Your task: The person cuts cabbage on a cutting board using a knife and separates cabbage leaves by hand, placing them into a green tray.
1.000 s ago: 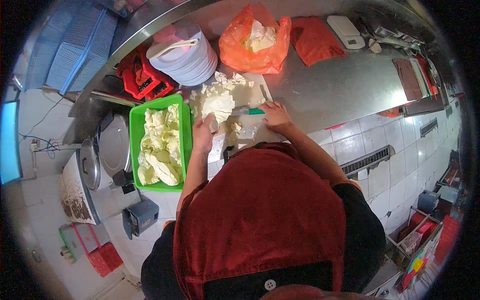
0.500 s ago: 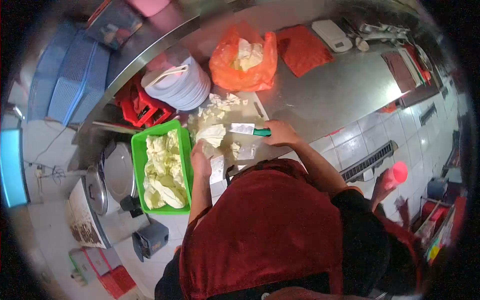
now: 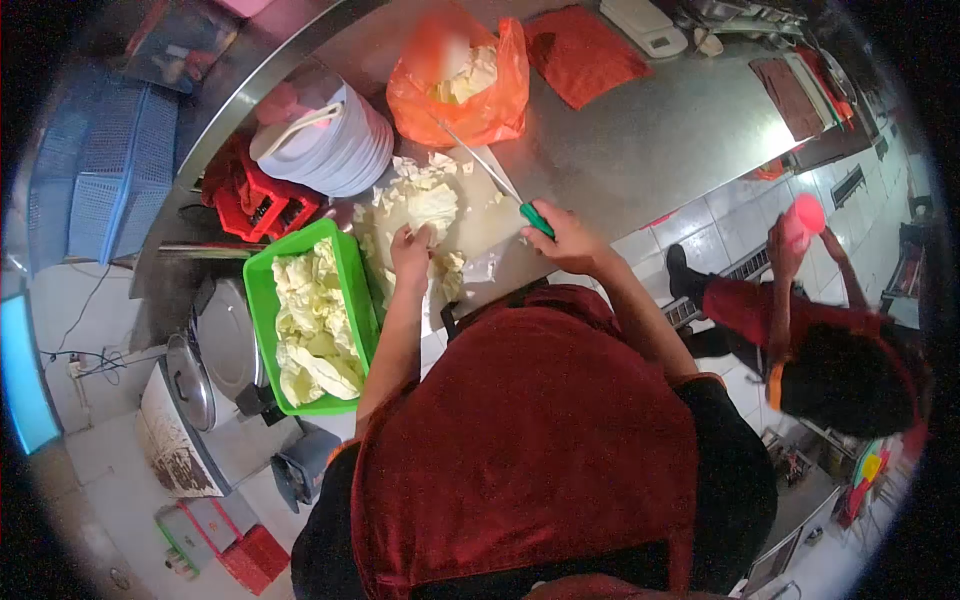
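Observation:
My right hand is wrapped round the green handle of a knife, whose blade is raised at a slant above the cutting board. On the board, the bent fingers of my left hand grip the near edge of a pale cabbage leaf. Small cut cabbage pieces are scattered behind and around that leaf. Left of my left forearm, a green plastic basket holds several larger cabbage leaves.
An orange plastic bag with cabbage stands behind the board, beside stacked white plates. A red cloth and a white scale lie farther back. At the right, another person holds a pink cup.
The knife has swung from lying sideways by the leaf to pointing up and away. My left hand has moved the leaf farther onto the board. The other person has come further into view.

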A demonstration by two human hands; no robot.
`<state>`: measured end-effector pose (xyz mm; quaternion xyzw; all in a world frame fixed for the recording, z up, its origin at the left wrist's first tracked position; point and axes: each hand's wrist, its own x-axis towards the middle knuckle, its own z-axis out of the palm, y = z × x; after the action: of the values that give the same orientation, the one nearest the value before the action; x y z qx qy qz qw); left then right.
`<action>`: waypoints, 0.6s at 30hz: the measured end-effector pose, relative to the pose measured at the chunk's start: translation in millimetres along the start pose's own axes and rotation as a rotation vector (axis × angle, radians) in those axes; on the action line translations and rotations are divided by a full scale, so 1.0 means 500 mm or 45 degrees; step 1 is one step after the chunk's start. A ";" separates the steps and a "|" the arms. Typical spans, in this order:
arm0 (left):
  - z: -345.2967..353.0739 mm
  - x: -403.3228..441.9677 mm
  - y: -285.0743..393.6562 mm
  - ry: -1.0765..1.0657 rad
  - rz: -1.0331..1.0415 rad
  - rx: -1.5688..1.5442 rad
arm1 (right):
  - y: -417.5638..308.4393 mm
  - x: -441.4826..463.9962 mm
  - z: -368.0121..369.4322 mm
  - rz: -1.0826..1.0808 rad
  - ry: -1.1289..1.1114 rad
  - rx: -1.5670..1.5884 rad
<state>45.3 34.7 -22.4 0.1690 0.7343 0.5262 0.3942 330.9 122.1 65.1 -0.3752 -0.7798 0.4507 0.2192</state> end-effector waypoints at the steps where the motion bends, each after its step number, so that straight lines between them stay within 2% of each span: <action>1: 0.009 0.012 -0.009 -0.013 -0.005 0.054 | 0.000 -0.010 0.009 0.114 -0.145 0.069; 2: 0.017 0.023 -0.017 -0.019 -0.010 0.054 | 0.002 -0.017 0.017 0.225 -0.287 0.135; 3: 0.021 0.030 -0.026 -0.099 0.010 0.150 | 0.011 -0.026 0.030 0.234 -0.288 0.134; 5: 0.023 0.051 -0.059 -0.183 0.015 0.245 | 0.027 -0.050 0.059 0.029 -0.270 -0.255; 6: 0.019 0.070 -0.084 -0.223 0.114 0.411 | -0.017 -0.050 0.043 0.208 -0.405 -0.296; 7: 0.018 0.075 -0.091 -0.264 0.217 0.575 | -0.008 -0.054 0.052 0.218 -0.412 -0.295; 9: 0.018 0.074 -0.092 -0.254 0.249 0.627 | 0.016 -0.053 0.070 0.179 -0.531 -0.370; 14: 0.023 0.040 -0.076 -0.187 0.310 0.581 | 0.038 -0.046 0.107 0.259 -0.527 -0.540; 16: 0.020 0.032 -0.075 -0.112 0.599 0.726 | 0.041 -0.041 0.112 0.269 -0.558 -0.604; 18: 0.019 0.025 -0.075 -0.093 0.581 0.736 | 0.042 -0.038 0.115 0.232 -0.555 -0.678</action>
<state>50.8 34.5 -62.9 0.4514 0.7815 0.3651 0.2285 312.1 82.8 18.1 -0.3822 -0.8617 0.3186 -0.0989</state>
